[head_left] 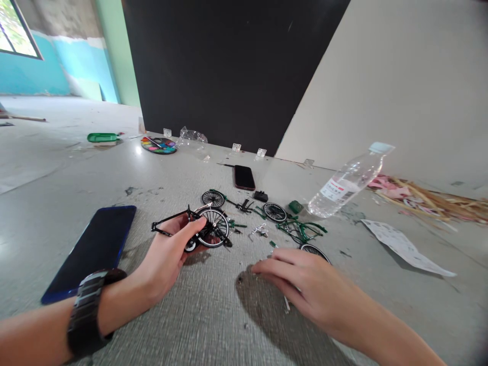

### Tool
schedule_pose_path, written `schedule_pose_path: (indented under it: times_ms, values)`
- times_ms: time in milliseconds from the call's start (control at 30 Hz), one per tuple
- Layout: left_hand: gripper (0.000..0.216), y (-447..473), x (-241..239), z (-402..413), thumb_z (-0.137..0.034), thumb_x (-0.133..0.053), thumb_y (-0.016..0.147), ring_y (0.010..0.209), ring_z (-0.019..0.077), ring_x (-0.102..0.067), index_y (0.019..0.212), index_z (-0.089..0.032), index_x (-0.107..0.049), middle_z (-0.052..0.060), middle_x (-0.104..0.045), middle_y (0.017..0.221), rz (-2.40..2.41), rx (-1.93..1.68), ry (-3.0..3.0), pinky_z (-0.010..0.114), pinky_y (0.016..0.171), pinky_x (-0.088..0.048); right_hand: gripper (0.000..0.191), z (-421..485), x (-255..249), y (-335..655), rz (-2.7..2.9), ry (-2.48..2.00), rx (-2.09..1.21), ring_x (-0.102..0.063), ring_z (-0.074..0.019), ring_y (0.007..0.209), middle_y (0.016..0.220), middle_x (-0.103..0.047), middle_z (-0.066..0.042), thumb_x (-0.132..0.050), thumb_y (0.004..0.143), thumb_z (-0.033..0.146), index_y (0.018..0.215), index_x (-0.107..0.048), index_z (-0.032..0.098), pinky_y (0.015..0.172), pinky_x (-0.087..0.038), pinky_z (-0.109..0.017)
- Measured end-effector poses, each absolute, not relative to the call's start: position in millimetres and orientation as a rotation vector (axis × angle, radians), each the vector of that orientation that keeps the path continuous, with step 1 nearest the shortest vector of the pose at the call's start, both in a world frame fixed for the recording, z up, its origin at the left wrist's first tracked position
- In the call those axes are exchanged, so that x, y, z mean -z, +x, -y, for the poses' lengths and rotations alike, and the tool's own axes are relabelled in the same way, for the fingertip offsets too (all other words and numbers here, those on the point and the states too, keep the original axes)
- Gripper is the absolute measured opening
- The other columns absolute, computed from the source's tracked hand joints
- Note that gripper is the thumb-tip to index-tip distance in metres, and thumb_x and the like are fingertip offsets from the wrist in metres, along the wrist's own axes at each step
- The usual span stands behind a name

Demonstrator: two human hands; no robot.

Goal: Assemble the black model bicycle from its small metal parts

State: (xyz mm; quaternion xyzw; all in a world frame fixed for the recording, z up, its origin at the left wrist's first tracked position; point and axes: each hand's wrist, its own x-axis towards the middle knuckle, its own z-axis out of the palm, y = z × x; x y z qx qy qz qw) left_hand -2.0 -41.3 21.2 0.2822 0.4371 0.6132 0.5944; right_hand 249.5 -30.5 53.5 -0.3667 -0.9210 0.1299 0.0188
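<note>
Pinching a black miniature bicycle (212, 229) at near left is the left hand (173, 246) — the right hand (301, 277) is curled near a green bicycle frame (301, 232) — holding anything, I cannot tell

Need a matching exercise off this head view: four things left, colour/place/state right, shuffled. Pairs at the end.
Things
1. Black model bike
2. Plastic bottle
3. Paint palette
4. Bike frame lying on the grey surface

Colour, place or state
A. Near the foot of the black panel
B. Green
C. Held in the left hand
D. Clear, with a white cap

Pairs: 1-C, 2-D, 3-A, 4-B
</note>
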Motion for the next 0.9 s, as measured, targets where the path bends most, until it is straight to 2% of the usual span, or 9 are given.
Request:
schedule_pose_path:
  times_ms: [133, 600, 900]
  values:
    - [0.015, -1, -22, 41, -0.028, -0.077, 0.079, 0.072, 0.0131, -0.071, 0.085, -0.016, -0.073, 0.004, -0.077, 0.087, -1.015, -1.429, 0.655, 0.018, 0.064, -0.058, 0.046, 28, -55, 252, 2.920, -1.159, -0.392, -0.063, -0.0168, 0.083, 0.097, -0.066, -0.001, -0.047, 0.094, 0.009, 0.125, -0.064, 0.039, 0.070, -0.045, -0.030]
    - [0.015, -2, -21, 40, -0.028, -0.078, 0.079, 0.072, 0.0125, -0.071, 0.085, -0.016, -0.073, 0.004, -0.077, 0.085, -1.022, -1.418, 0.666, 0.018, 0.065, -0.057, 0.032, 27, -55, 259, 2.925, -1.179, -0.358, -0.062, -0.0170, 0.084, 0.100, -0.067, -0.001, -0.049, 0.096, 0.016, 0.115, -0.067, 0.035, 0.073, -0.045, -0.031]
    - [0.019, -1, -22, 42, -0.030, -0.079, 0.076, 0.070, 0.0140, -0.072, 0.085, -0.015, -0.072, 0.005, -0.077, 0.088, -1.019, -1.422, 0.660, 0.021, 0.067, -0.059, 0.025, 31, -61, 247, 2.923, -1.149, -0.363, -0.062, -0.0172, 0.082, 0.093, -0.068, -0.001, -0.046, 0.098, 0.020, 0.110, -0.067, 0.029, 0.071, -0.044, -0.031]
